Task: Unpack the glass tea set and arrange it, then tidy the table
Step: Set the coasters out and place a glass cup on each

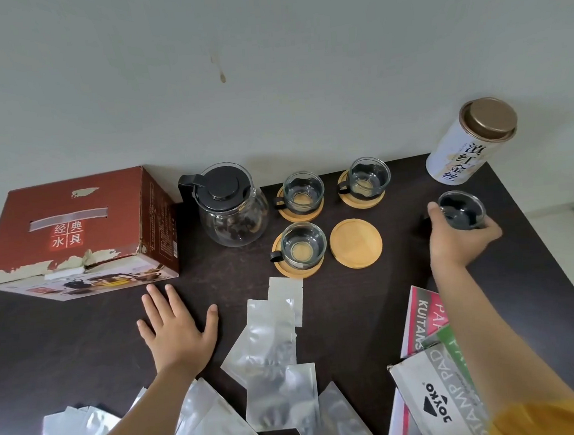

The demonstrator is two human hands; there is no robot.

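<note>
A glass teapot (pixel 231 208) with a black lid stands at the back of the dark table (pixel 65 337). Three glass cups (pixel 303 190) (pixel 369 176) (pixel 303 245) sit on round wooden coasters to its right. One wooden coaster (pixel 355 242) lies bare beside them. At the right my right hand (pixel 459 238) grips a fourth glass cup (pixel 462 210) with a black handle, resting on or just above the table. My left hand (pixel 175 325) lies flat on the table, fingers spread, holding nothing.
The red tea-set box (pixel 81 233) stands at the back left. A white tea canister (pixel 468 143) with a brown lid stands at the back right by the wall. Several silver foil pouches (pixel 271 342) litter the front. Stationery boxes (pixel 428 377) lie at the front right near the table's edge.
</note>
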